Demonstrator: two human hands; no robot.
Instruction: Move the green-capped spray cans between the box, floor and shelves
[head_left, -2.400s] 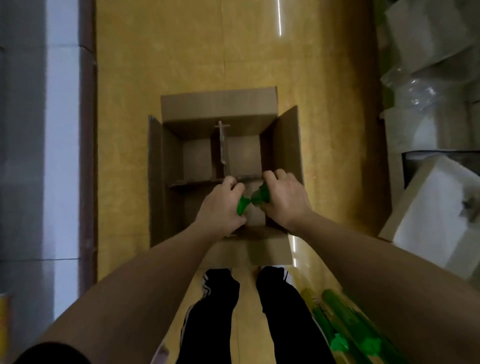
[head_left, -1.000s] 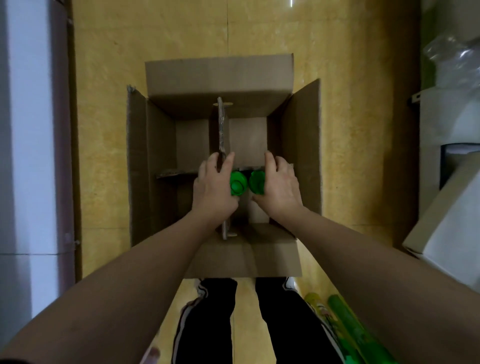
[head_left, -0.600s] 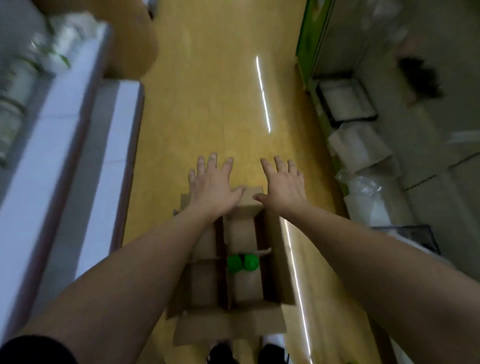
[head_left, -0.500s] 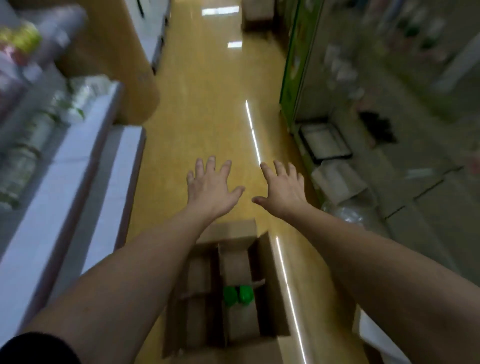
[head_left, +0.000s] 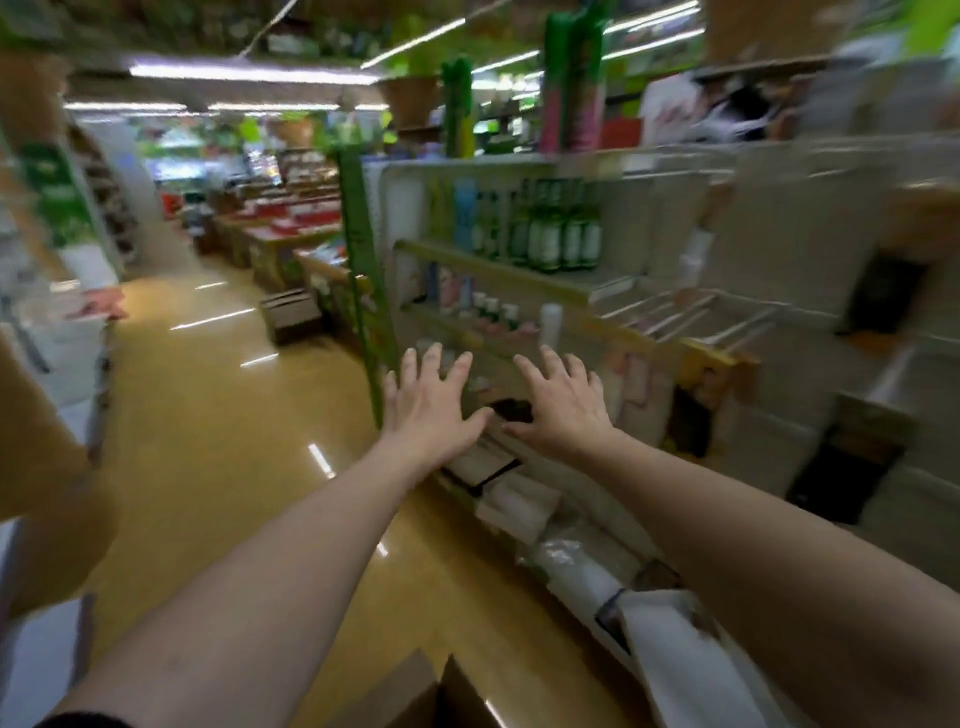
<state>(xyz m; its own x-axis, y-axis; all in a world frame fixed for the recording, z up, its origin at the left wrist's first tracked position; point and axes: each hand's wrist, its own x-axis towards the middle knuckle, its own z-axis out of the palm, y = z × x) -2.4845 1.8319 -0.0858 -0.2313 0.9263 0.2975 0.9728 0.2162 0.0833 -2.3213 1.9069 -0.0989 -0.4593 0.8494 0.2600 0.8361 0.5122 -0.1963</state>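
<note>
— Hands? Holding anything?
— Nothing held. Left hand (head_left: 428, 402) and right hand (head_left: 558, 408) both stretched out ahead, fingers spread straight, palms down, side by side with thumbs nearly meeting.
— Nearest goods?
— Green bottles (head_left: 553, 228) upright on a shelf (head_left: 519, 278) of the rack, above and beyond the fingertips, slightly right — well apart from either hand. Right hand nearer. Long axis vertical, necks up, packed in a row touching one another.
— Room to move?
— Open floor (head_left: 218, 441) to the left; shelf edges and bare wire rails (head_left: 691, 317) to the right. Corner of a cardboard box (head_left: 415, 693) low down between the forearms, only an edge in view. Heavy blur, so small items on the lower shelves not readable.
</note>
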